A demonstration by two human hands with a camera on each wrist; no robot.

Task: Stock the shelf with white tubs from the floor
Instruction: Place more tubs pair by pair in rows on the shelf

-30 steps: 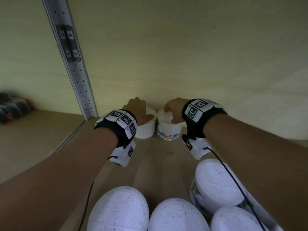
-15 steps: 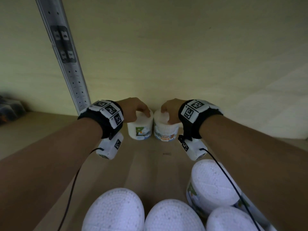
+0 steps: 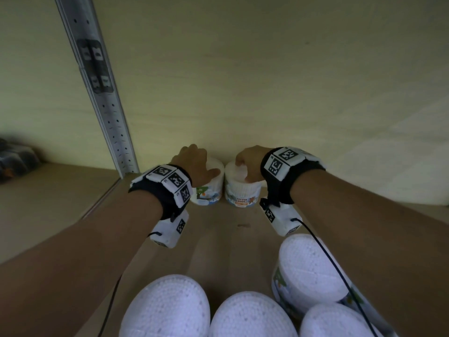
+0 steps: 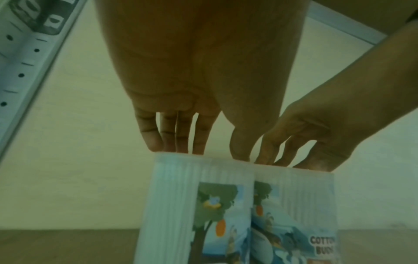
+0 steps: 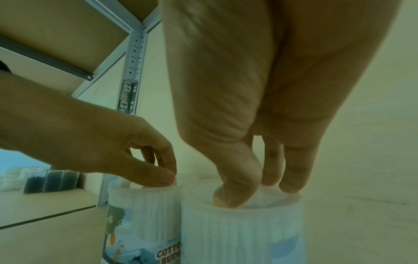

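Note:
Two white tubs of cotton buds stand side by side, touching, at the back of the wooden shelf [image 3: 213, 242]. My left hand [image 3: 201, 164] reaches down onto the left tub [image 3: 209, 192], thumb on the lid and fingertips at its far rim [image 4: 208, 151]. My right hand [image 3: 243, 164] holds the right tub [image 3: 243, 194] from above, thumb and curled fingers pressed into its lid [image 5: 255, 192]. In both wrist views the printed labels face me: left tub [image 4: 199, 205], right tub [image 5: 239, 232].
Several more white tubs [image 3: 167, 310] stand close below me, one [image 3: 308, 271] under my right forearm. A perforated metal upright [image 3: 102, 98] rises left of the hands. Dark packets [image 3: 17, 161] sit on the neighbouring shelf at far left. The back wall is right behind the two tubs.
The left tub has been turned so that its tree label now faces front. Both hands stay on the lids, and the tubs sit in about the same place.

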